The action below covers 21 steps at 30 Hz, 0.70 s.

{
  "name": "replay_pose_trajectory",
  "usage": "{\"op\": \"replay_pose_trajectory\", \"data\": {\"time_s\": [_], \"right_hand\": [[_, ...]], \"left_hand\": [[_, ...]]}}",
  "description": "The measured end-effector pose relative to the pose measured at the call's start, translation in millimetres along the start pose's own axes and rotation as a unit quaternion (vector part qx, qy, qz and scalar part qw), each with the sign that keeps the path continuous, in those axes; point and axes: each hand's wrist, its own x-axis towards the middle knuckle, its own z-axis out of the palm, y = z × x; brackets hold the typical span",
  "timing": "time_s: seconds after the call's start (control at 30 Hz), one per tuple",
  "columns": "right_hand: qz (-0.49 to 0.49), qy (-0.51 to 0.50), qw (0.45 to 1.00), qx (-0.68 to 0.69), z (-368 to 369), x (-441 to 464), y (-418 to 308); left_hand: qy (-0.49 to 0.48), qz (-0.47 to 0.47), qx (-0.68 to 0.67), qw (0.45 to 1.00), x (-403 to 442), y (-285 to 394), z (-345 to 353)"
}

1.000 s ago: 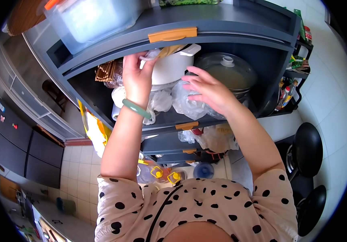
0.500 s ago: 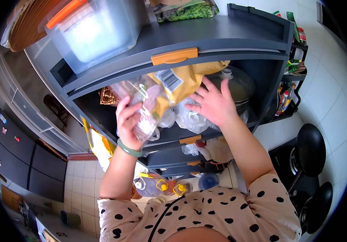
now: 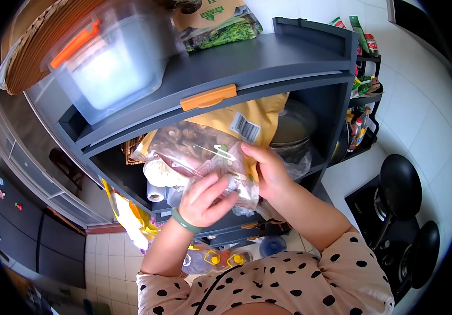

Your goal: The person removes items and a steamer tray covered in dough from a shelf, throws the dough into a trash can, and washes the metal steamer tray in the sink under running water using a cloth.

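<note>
A large yellow-brown packaging bag [image 3: 260,118] with a clear front window and a barcode label is in front of the open cabinet shelf. Brownish pieces show through the window; I cannot make out exactly what they are. My right hand [image 3: 272,170] grips the bag's right side, thumb on the front and fingers behind. Against its lower front is my left hand [image 3: 207,202], with fingers bent together on the clear plastic and slightly blurred. A green bangle [image 3: 185,221] circles the left wrist. White crumpled plastic [image 3: 163,173] and a white roll [image 3: 156,192] show at the bag's lower left.
The dark cabinet [image 3: 220,68] has an orange handle [image 3: 208,97] above the opening. A lidded pot [image 3: 291,126] stands inside at right. On top are a clear storage box [image 3: 115,68] and a printed pouch [image 3: 218,26]. Black pans [image 3: 402,186] sit on the stove at right.
The bag has turned so its window faces me and has come lower. My right hand, spread apart before, now grips its right side. My left hand has shifted right and down along it.
</note>
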Motion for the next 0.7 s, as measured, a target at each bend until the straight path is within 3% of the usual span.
{"op": "replay_pose_trajectory", "data": {"time_s": [0.13, 0.2, 0.3, 0.33, 0.37, 0.43, 0.5, 0.6, 0.7], "right_hand": [[0.047, 0.052, 0.998, 0.004, -8, -38, -19], [0.06, 0.108, 0.992, -0.003, -7, -65, -34], [0.013, 0.138, 0.972, -0.192, -35, -111, -61], [0.009, 0.159, 0.962, -0.223, -49, -126, -68], [-0.065, 0.201, 0.95, -0.229, -27, -135, -70], [-0.036, 0.204, 0.938, -0.28, -59, -173, -93], [-0.077, 0.236, 0.907, -0.341, -60, -201, -107], [-0.109, 0.321, 0.876, -0.343, -68, -245, -123], [-0.173, 0.323, 0.88, -0.302, -43, -263, -126]], "left_hand": [[0.103, 0.065, -0.027, 0.992, -26, 3, 3], [0.121, 0.051, -0.014, 0.991, -35, 11, -4], [0.126, 0.049, 0.017, 0.991, -51, 18, -14], [0.128, 0.042, 0.023, 0.991, -53, 21, -18], [0.128, 0.041, 0.023, 0.991, -56, 23, -22], [0.136, 0.026, 0.015, 0.99, -51, 28, -26], [0.142, 0.001, -0.066, 0.988, -43, 33, -27], [0.118, 0.004, -0.129, 0.985, -34, 32, -26], [0.094, 0.0, -0.185, 0.978, -19, 34, -18]]}}
